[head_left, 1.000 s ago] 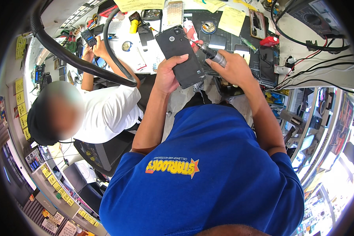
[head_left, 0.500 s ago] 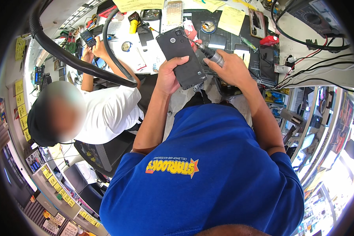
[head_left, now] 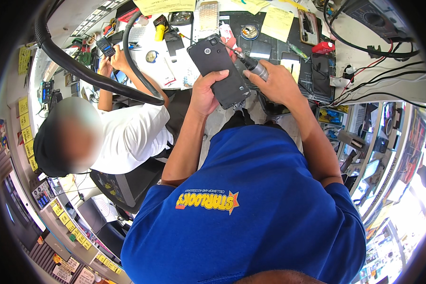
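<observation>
Two hands of mine are reaching over the near edge of the desk [head_left: 177, 85]. My left hand [head_left: 206, 94] is grasping a black phone [head_left: 217, 66], thumb pressing across its back, some fingers showing past its right edge. The phone is extending up and down from that thumb, its camera end pointing toward the desk's far edge. My right hand [head_left: 277, 83] is gripping a dark-and-silver screwdriver [head_left: 255, 67] just beside the phone's right side; whether its thin tip is touching, I am not making out.
</observation>
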`<state>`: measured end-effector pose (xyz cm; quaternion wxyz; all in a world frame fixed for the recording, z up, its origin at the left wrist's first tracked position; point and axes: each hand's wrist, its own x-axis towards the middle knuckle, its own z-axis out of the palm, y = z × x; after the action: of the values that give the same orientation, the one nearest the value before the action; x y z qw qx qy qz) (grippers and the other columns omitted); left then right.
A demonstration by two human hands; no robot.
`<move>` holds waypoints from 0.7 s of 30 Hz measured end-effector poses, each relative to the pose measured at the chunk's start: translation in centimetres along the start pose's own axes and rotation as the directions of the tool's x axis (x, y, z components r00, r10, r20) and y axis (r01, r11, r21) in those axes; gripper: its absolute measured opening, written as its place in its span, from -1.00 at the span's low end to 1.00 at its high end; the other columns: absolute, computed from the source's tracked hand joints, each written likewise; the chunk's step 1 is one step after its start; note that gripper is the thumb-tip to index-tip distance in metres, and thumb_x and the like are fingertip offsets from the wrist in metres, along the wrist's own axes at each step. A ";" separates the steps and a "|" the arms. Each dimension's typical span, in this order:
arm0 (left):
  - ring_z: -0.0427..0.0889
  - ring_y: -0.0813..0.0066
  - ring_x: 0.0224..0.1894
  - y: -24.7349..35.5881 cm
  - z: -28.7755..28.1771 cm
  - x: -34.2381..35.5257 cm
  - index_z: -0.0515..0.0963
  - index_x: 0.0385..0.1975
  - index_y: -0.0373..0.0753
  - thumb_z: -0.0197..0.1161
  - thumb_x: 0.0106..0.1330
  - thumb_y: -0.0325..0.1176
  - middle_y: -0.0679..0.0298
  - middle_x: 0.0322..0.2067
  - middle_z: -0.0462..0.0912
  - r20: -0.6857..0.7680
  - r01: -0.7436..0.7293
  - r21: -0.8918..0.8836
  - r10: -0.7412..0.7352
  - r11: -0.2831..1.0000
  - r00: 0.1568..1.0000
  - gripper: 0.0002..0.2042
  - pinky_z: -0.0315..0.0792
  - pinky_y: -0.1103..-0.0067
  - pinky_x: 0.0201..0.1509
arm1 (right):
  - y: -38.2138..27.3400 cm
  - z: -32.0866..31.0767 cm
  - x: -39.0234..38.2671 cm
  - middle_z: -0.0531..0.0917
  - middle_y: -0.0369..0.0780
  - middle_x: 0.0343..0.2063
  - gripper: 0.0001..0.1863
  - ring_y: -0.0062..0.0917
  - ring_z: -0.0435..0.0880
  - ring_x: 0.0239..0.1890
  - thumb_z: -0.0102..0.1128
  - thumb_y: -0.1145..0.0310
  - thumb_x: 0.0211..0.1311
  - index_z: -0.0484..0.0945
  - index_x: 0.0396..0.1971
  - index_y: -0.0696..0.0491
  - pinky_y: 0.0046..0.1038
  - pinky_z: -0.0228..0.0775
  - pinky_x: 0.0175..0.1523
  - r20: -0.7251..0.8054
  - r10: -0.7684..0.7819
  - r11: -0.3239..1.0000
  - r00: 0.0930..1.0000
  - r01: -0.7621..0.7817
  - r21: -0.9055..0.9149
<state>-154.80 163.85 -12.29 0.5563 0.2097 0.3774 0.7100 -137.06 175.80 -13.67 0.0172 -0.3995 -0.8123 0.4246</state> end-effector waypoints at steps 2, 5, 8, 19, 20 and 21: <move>0.21 0.23 0.65 0.1 -0.3 -0.1 0.08 0.64 -0.33 0.17 0.28 -0.57 -0.01 0.62 0.20 -0.002 0.042 0.022 -0.042 0.999 0.999 -0.16 0.09 0.29 0.74 | -0.3 -0.4 -0.1 0.78 0.11 -0.40 -0.31 0.09 0.80 -0.22 0.26 -0.30 0.39 0.70 -0.02 0.14 0.02 0.62 -0.04 0.005 0.005 1.000 1.000 -0.005 -0.005; 0.10 0.25 0.70 0.5 -0.1 -0.4 0.03 0.65 -0.37 0.17 0.25 -0.57 -0.06 0.64 0.14 -0.019 0.094 0.047 -0.093 0.994 0.995 -0.12 0.01 0.24 0.78 | -0.2 -0.4 -0.1 0.77 0.10 -0.42 -0.32 0.09 0.80 -0.23 0.27 -0.29 0.39 0.70 -0.05 0.14 0.02 0.62 -0.05 -0.008 -0.007 1.000 1.000 0.007 -0.006; 0.14 0.22 0.69 0.7 -0.3 -0.6 0.06 0.64 -0.37 0.19 0.24 -0.55 -0.05 0.63 0.16 -0.030 0.129 0.063 -0.128 0.990 0.991 -0.13 0.06 0.22 0.76 | -0.1 -0.4 -0.1 0.77 0.08 -0.43 -0.32 0.08 0.80 -0.24 0.27 -0.29 0.38 0.71 -0.07 0.13 0.02 0.61 -0.06 -0.015 -0.010 1.000 1.000 0.010 -0.003; 0.35 -0.04 0.59 1.7 -1.3 -0.9 0.09 0.65 -0.33 0.20 0.22 -0.51 0.04 0.63 0.21 0.006 0.222 0.118 -0.224 0.968 0.974 -0.11 0.16 0.18 0.70 | 0.1 -0.2 0.3 0.77 0.07 -0.44 -0.30 0.07 0.80 -0.25 0.26 -0.32 0.37 0.70 -0.10 0.13 0.00 0.62 -0.07 -0.007 -0.016 1.000 1.000 0.016 -0.001; 0.34 -0.07 0.59 1.7 -1.5 -0.9 0.08 0.65 -0.34 0.20 0.22 -0.50 0.04 0.63 0.21 0.009 0.223 0.125 -0.226 0.967 0.974 -0.11 0.16 0.18 0.70 | 0.0 -0.2 0.3 0.77 0.07 -0.44 -0.31 0.07 0.80 -0.25 0.26 -0.32 0.37 0.70 -0.10 0.13 0.00 0.62 -0.07 -0.005 -0.011 1.000 1.000 0.011 0.004; 0.33 -0.10 0.60 1.7 -1.7 -0.9 0.08 0.65 -0.34 0.20 0.22 -0.49 0.04 0.63 0.21 0.013 0.224 0.132 -0.227 0.966 0.974 -0.11 0.15 0.17 0.70 | 0.0 -0.2 0.3 0.77 0.07 -0.45 -0.31 0.07 0.80 -0.25 0.26 -0.32 0.37 0.70 -0.10 0.13 0.00 0.62 -0.07 -0.003 -0.006 1.000 1.000 0.006 0.009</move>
<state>-156.79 162.33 -11.93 0.6238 0.2110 0.4366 0.6130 -137.17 176.18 -13.64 0.0214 -0.3976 -0.8116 0.4276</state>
